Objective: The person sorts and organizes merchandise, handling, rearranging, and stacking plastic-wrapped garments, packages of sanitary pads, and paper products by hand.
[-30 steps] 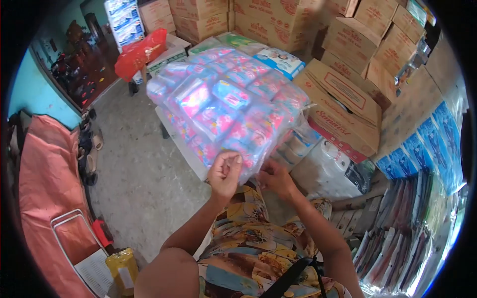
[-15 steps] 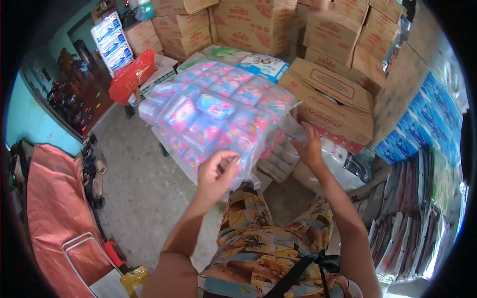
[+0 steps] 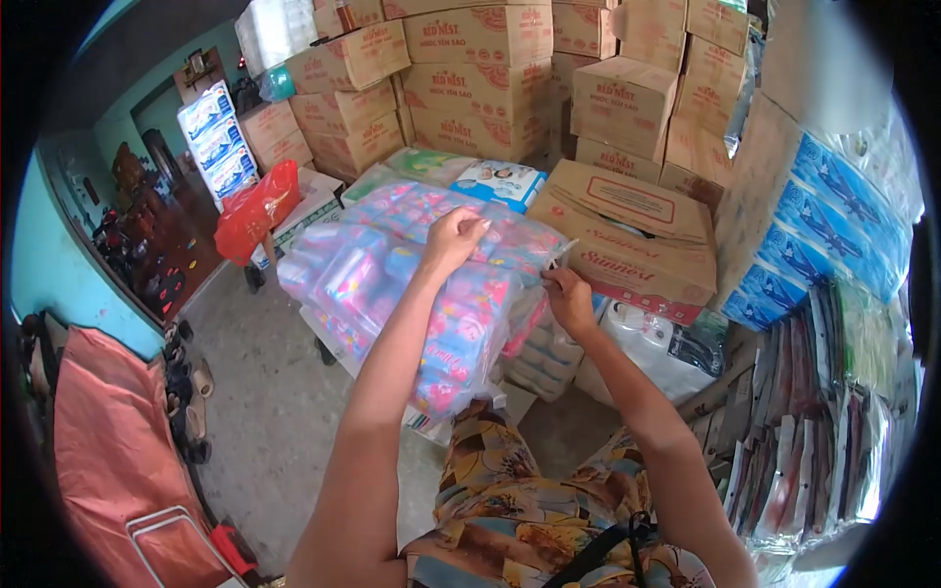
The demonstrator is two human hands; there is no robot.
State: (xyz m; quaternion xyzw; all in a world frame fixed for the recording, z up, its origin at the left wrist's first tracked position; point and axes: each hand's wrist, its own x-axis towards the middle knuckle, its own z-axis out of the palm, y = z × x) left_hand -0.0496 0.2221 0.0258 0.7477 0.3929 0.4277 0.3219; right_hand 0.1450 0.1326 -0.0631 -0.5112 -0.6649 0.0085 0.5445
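A large clear plastic bag full of pink and blue printed packs lies in front of me. My left hand is over the bag's upper middle, its fingers closed on the clear plastic. At the bag's right corner, my right hand pinches the plastic edge, close to the Sunnest carton. Behind the bag lies a blue and white pack beside a green package.
Stacked Red Nest cartons stand at the back. A red bag hangs at the left, near shoes on the floor. Blue printed packs and upright wrapped garments are at the right. Pink cloth covers something at lower left.
My left hand has moved up across the bag from its near edge. My right hand opened away from the bag, then closed on its right corner. The view has tilted up.
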